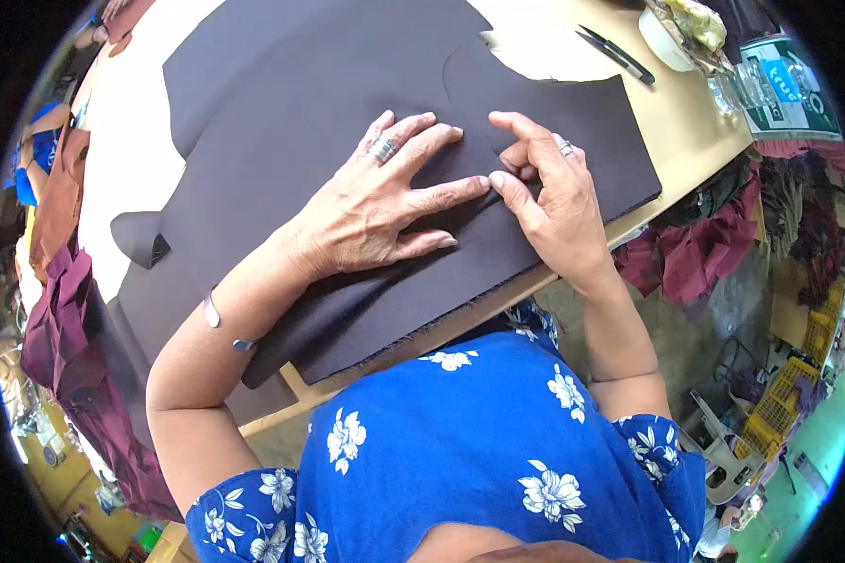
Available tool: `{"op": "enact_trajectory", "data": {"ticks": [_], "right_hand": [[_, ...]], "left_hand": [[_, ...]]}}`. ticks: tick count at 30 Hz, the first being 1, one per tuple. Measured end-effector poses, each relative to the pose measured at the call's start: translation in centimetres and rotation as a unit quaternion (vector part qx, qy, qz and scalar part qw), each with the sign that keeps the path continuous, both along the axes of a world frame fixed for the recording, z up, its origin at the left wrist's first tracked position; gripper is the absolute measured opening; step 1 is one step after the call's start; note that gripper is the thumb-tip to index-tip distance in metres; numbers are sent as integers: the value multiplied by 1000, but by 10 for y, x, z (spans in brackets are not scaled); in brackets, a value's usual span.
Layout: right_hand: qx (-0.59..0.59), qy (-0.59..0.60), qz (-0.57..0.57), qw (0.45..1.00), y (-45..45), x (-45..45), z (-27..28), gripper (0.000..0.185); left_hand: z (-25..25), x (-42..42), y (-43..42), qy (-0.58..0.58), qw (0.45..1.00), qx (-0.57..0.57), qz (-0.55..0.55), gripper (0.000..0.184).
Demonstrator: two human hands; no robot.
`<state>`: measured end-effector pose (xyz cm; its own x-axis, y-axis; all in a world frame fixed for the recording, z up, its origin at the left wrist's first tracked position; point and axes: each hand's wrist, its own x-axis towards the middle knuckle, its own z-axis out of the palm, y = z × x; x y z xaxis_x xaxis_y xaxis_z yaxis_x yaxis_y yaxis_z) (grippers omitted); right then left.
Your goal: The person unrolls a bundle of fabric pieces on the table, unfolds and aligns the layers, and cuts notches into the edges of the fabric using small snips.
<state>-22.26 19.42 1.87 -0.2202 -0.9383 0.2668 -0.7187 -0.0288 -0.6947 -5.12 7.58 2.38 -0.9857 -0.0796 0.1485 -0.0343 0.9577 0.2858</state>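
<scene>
Dark fabric in cut pieces lies layered over the table in front of me. My left hand rests on it with the fingers spread, wearing a ring, and a cuff bracelet is on that wrist. Just to the right, my right hand bends over the same cloth. Its thumb and a curled finger come together on a bit of the dark fabric beside the left fingertip, while the index finger points away. A fold runs through the cloth beneath the left palm.
A black pen lies on the pale table at the upper right. Beyond it are a white bowl and a clear plastic bottle. Maroon cloth hangs by the right edge, more maroon fabric at the left. Another person's arm shows far left.
</scene>
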Motion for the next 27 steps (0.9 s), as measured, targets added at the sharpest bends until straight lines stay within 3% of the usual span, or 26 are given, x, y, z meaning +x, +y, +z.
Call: {"op": "enact_trajectory", "data": {"ticks": [4,10,16,19,22,24,26,27], "right_hand": [[-16,30,-27,999,3,5,-3,54],[-8,85,-74,994,4,14,-1,59],[-18,87,-67,994,0,3,-8,52],[-12,108,-34,993,-5,-9,-7,45],[-104,184,-95,973,-25,-65,-6,38],[3,215,-189,958,-43,-99,13,30],[-36,327,-177,928,-55,-150,-12,27],[10,313,-168,935,-60,-164,-19,27]], "left_hand": [[-4,0,-1,-4,1000,0,10,52],[-5,-1,-1,1,1000,-6,13,51],[0,-4,0,-8,999,-49,-8,50],[9,-11,0,-11,999,-45,-7,37],[13,-30,-3,-28,997,-57,-41,27],[10,-45,-4,-18,998,-46,-32,28],[16,-57,-7,-41,999,-27,-4,32],[21,-61,-10,-57,997,-51,8,36]]}}
